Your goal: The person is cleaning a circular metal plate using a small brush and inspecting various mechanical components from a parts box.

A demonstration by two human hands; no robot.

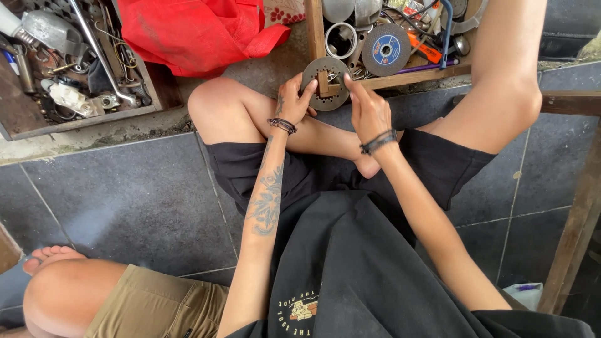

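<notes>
The left hand (293, 100) and right hand (369, 109) both grip a round metal disc (327, 92); a grinding wheel (386, 49) lies at its 1 o'clock in a wooden tray (315, 31).

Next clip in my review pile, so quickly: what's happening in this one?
A person sits cross-legged on a dark tiled floor, holding a round perforated metal disc up between both hands. The left hand grips its left edge; the right hand touches its right edge with the fingertips. Just beyond, a wooden tray holds a blue-labelled grinding disc and other parts. Another person's knee shows at lower left.
</notes>
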